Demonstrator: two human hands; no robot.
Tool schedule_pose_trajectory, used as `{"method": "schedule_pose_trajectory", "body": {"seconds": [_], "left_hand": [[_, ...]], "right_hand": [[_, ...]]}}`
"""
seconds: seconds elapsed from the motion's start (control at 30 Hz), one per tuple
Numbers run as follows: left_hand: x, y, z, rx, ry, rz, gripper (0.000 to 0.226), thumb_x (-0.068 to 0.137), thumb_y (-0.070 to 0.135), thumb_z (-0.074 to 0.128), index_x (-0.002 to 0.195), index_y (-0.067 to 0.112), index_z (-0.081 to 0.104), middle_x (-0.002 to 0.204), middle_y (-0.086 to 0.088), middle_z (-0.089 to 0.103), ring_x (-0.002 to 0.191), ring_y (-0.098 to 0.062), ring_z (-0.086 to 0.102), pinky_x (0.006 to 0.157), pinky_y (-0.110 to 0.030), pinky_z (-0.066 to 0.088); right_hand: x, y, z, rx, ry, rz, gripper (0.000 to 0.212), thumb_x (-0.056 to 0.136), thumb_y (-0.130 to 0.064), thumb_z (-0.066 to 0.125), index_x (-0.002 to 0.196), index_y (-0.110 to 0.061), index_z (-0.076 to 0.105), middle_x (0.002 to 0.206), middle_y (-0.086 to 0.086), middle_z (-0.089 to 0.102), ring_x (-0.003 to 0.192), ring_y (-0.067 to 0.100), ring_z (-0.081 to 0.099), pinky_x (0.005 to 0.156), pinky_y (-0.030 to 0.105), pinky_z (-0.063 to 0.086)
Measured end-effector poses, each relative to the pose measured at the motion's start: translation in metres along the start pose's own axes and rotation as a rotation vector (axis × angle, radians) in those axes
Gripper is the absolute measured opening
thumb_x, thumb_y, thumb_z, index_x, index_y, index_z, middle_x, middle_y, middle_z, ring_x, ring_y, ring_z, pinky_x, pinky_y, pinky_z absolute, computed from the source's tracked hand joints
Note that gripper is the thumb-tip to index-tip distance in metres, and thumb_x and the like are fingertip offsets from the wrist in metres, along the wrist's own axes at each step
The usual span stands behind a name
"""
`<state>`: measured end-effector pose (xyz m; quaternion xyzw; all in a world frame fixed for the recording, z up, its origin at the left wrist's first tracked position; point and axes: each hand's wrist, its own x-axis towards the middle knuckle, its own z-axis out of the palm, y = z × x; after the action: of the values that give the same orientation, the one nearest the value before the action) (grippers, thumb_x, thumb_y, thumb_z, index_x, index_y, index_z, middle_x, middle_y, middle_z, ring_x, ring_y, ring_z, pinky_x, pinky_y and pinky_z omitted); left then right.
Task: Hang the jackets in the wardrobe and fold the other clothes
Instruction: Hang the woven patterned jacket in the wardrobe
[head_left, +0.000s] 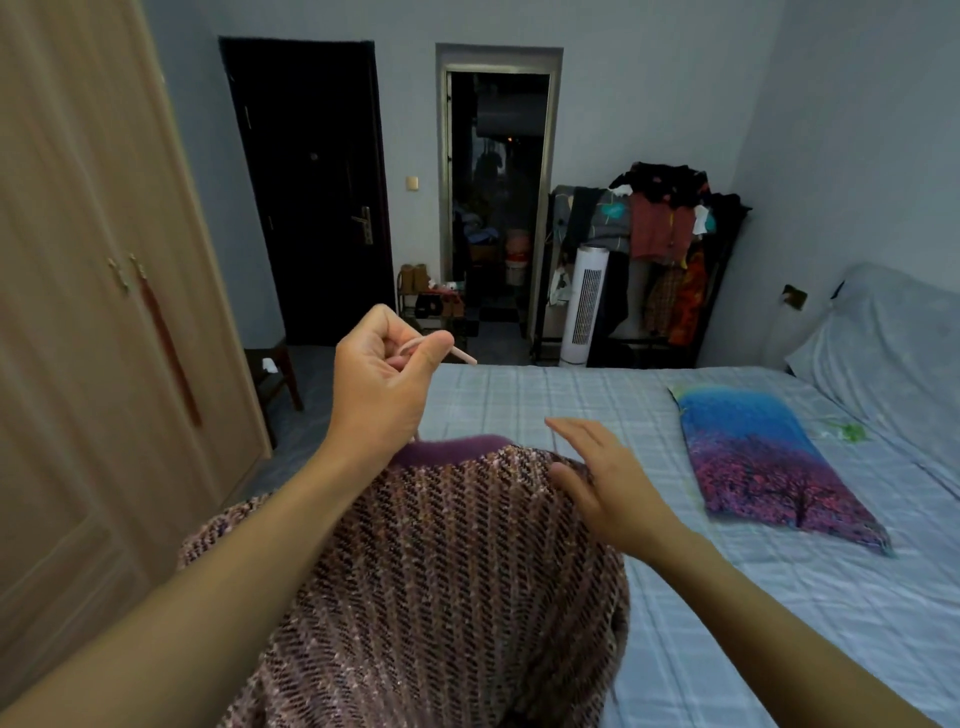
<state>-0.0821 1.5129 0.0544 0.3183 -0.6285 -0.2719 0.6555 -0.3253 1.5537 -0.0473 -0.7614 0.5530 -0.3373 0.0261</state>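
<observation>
Left hand (384, 374): raised above the bed's near edge, fingers curled closed around the pink hook of a hanger (457, 354); only the hook's tip pokes out past the thumb.
Hanger body: hidden under the garment, so its shape cannot be told.
Jacket (457, 582): pink-and-dark woven tweed with a plum fuzzy collar, hanging from the hanger below the left hand, its lower part falling toward the bottom of the view.
Right hand (602, 483): fingers loosely spread, palm toward the jacket; the thumb seems to touch the right shoulder of the fabric, though the contact is hard to judge; nothing is clasped in it.
Bed (727, 623): pale blue checked sheet, directly behind and to the right of the jacket.
Pillow (763, 462): blue and pink tree print, lying flat on the bed, well apart from both hands.
Wardrobe (93, 312): light wood, doors closed, at the left.
Clothes rack (660, 244): against the far wall, heaped with garments, a white tower fan (584, 306) just in front.
</observation>
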Motion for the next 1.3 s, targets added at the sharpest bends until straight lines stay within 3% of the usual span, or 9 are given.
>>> {"method": "schedule_pose_trajectory", "body": {"seconds": [0.17, 0.27, 0.47, 0.67, 0.83, 0.93, 1.03, 1.13, 1.3], "left_hand": [[-0.004, -0.004, -0.005, -0.087, -0.043, -0.061, 0.031, 0.091, 0.010, 0.068, 0.075, 0.007, 0.042, 0.060, -0.002, 0.032, 0.042, -0.001, 0.041, 0.046, -0.012, 0.034], [-0.001, -0.007, -0.014, -0.108, -0.031, -0.113, 0.032, 0.090, 0.013, 0.070, 0.074, 0.011, 0.043, 0.059, 0.002, 0.032, 0.046, -0.011, 0.033, 0.047, -0.023, 0.034], [-0.001, -0.007, -0.023, -0.144, -0.027, -0.173, 0.030, 0.092, 0.010, 0.067, 0.075, 0.011, 0.042, 0.057, 0.002, 0.030, 0.049, -0.019, 0.031, 0.048, -0.032, 0.032], [-0.013, -0.015, -0.028, 0.017, 0.048, -0.112, 0.029, 0.086, 0.030, 0.073, 0.075, 0.016, 0.049, 0.062, -0.002, 0.040, 0.060, -0.028, 0.044, 0.063, -0.055, 0.050], [-0.018, -0.018, -0.039, 0.080, 0.041, -0.046, 0.020, 0.092, 0.033, 0.066, 0.083, 0.021, 0.053, 0.069, -0.001, 0.047, 0.066, -0.029, 0.049, 0.068, -0.050, 0.051], [-0.027, -0.025, -0.047, 0.218, -0.064, -0.063, 0.017, 0.101, 0.036, 0.050, 0.115, 0.026, 0.053, 0.103, 0.010, 0.058, 0.096, -0.007, 0.057, 0.083, -0.030, 0.049], [-0.048, -0.056, -0.068, 0.563, -0.120, -0.070, 0.031, 0.105, 0.035, 0.037, 0.132, 0.025, 0.046, 0.131, 0.007, 0.050, 0.124, -0.009, 0.043, 0.102, -0.030, 0.036], [-0.065, -0.086, -0.099, 0.896, -0.222, 0.007, 0.036, 0.101, 0.039, 0.033, 0.129, 0.023, 0.050, 0.126, 0.005, 0.052, 0.120, -0.016, 0.044, 0.098, -0.034, 0.033], [-0.070, -0.095, -0.120, 0.894, -0.308, 0.145, 0.032, 0.101, 0.036, 0.041, 0.125, 0.019, 0.056, 0.113, 0.006, 0.053, 0.105, -0.015, 0.053, 0.090, -0.038, 0.044]], "right_hand": [[0.019, 0.004, 0.006, 0.110, -0.086, -0.053, 0.018, 0.094, -0.027, 0.057, 0.104, -0.023, 0.071, 0.095, -0.018, 0.066, 0.091, 0.001, 0.061, 0.084, 0.024, 0.048], [0.020, 0.000, 0.007, 0.139, -0.070, -0.081, 0.011, 0.089, -0.026, 0.062, 0.094, -0.021, 0.071, 0.087, -0.017, 0.065, 0.083, 0.002, 0.062, 0.077, 0.019, 0.047], [0.012, -0.012, 0.016, 0.092, -0.102, -0.119, 0.011, 0.090, -0.023, 0.062, 0.092, -0.032, 0.056, 0.085, -0.023, 0.055, 0.082, -0.003, 0.054, 0.073, 0.008, 0.038], [0.006, -0.016, 0.029, 0.051, -0.106, -0.093, 0.016, 0.093, -0.019, 0.059, 0.092, -0.032, 0.049, 0.088, -0.021, 0.050, 0.087, -0.001, 0.051, 0.071, 0.011, 0.037], [0.004, -0.021, 0.038, 0.087, 0.076, -0.079, 0.017, 0.091, -0.011, 0.064, 0.090, -0.025, 0.054, 0.084, -0.018, 0.051, 0.080, -0.001, 0.052, 0.069, 0.011, 0.038], [0.006, -0.024, 0.036, 0.096, 0.167, -0.077, 0.014, 0.090, -0.006, 0.066, 0.091, -0.019, 0.059, 0.085, -0.011, 0.055, 0.081, 0.002, 0.054, 0.071, 0.016, 0.042], [0.011, -0.023, 0.029, 0.095, 0.219, -0.079, 0.013, 0.088, -0.003, 0.067, 0.091, -0.015, 0.061, 0.085, -0.004, 0.058, 0.081, 0.005, 0.054, 0.073, 0.015, 0.042], [0.017, -0.021, 0.019, 0.087, 0.245, -0.067, 0.014, 0.087, -0.003, 0.068, 0.090, -0.015, 0.061, 0.084, -0.006, 0.058, 0.083, 0.001, 0.054, 0.073, 0.011, 0.040], [0.021, -0.021, 0.010, 0.092, 0.258, -0.062, 0.016, 0.085, -0.003, 0.070, 0.089, -0.017, 0.062, 0.083, -0.009, 0.059, 0.084, 0.001, 0.056, 0.073, 0.007, 0.039]]}}
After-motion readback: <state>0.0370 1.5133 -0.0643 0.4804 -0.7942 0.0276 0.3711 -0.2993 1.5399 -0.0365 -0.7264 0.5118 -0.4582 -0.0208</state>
